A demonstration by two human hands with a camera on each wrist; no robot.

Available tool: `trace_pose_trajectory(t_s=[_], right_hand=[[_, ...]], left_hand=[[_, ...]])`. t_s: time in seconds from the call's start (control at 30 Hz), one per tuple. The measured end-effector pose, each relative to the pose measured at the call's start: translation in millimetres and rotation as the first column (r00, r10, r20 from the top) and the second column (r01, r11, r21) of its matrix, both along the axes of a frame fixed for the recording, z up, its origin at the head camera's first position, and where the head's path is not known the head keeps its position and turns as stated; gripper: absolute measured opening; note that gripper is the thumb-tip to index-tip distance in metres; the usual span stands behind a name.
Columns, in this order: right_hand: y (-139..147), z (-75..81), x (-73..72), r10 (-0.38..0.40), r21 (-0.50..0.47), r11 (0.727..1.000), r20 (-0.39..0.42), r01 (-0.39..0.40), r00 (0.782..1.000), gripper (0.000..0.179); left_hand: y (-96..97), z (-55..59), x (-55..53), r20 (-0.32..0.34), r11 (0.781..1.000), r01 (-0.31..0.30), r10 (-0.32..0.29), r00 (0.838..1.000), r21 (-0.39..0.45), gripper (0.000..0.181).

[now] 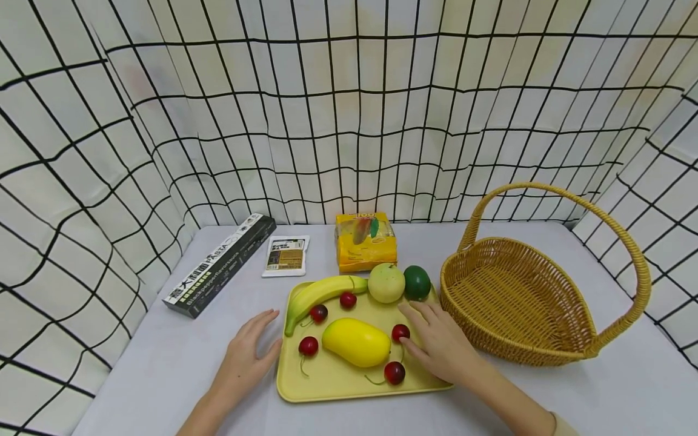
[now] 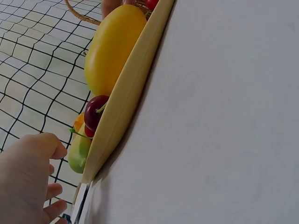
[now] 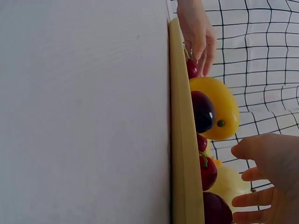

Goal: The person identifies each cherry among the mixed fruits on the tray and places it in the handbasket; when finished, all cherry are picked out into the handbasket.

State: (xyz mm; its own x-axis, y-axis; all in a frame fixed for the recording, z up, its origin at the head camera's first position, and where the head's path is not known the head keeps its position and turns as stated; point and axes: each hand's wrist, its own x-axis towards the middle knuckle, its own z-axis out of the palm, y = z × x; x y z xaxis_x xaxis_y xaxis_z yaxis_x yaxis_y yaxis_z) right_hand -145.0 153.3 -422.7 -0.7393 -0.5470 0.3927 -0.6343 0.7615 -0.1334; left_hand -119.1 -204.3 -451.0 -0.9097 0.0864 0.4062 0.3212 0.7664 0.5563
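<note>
Cherry (image 1: pixel 400 332), red and round, sits on the yellow tray (image 1: pixel 327 386) toward its right edge, just right of the mango (image 1: pixel 356 343). No long axis in the fruit that I can use; its stem runs toward the near edge. The mango's long axis slants from the left edge toward the near right corner.

The right hand (image 1: pixel 438 342) is the nearer. I judge cherry against thumb to be the deciding relation: in the head view the thumb tip overlaps the cherry's near-right side, so the fruit lies left of and slightly beyond it. Contact: I cannot tell. Fingers reach past it toward the far right corner, thumb well parted from them; I see nothing held.

Left hand (image 1: pixel 245 351): just outside the left edge, across the mango from the cherry, thumb and fingers wide, holding nothing. Nearest to it inside, a second cherry (image 1: pixel 308 346).

Beyond the right edge: wicker basket (image 1: pixel 518 297).
</note>
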Motion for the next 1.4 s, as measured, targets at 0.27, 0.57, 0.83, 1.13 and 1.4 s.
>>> trace_pose_trajectory(t_s=[0.27, 0.57, 0.83, 1.13, 1.4], right_hand=[[-6.5, -3.7, 1.1, -0.003, 0.029, 1.0, 0.057, 0.001, 0.998, 0.051], [-10.8, -7.1, 1.4, -0.057, 0.126, 0.991, 0.127, 0.041, 0.99, 0.046], [-13.2, -7.6, 2.0, -0.087, 0.128, 0.989, 0.128, 0.07, 0.988, 0.045], [-17.4, -10.7, 1.4, -0.094, 0.146, 0.986, 0.097, 0.08, 0.991, 0.043], [-18.9, -15.1, 1.1, -0.049, 0.11, 0.993, 0.025, 0.046, 0.998, 0.03]], left_hand=[[-0.2, -5.6, 0.3, 0.102, 1.0, 0.003, -0.003, 0.995, 0.0, 0.052], [-0.3, -10.8, -1.8, 0.174, 0.996, 0.044, -0.031, 0.984, -0.073, 0.058], [-0.2, -11.8, -0.6, 0.178, 0.984, 0.079, -0.051, 0.983, -0.158, 0.061], [-1.1, -11.5, 1.1, 0.172, 0.977, 0.083, -0.048, 0.984, -0.198, 0.063], [-1.6, -10.5, 1.9, 0.189, 0.975, 0.092, -0.053, 0.98, -0.203, 0.064]])
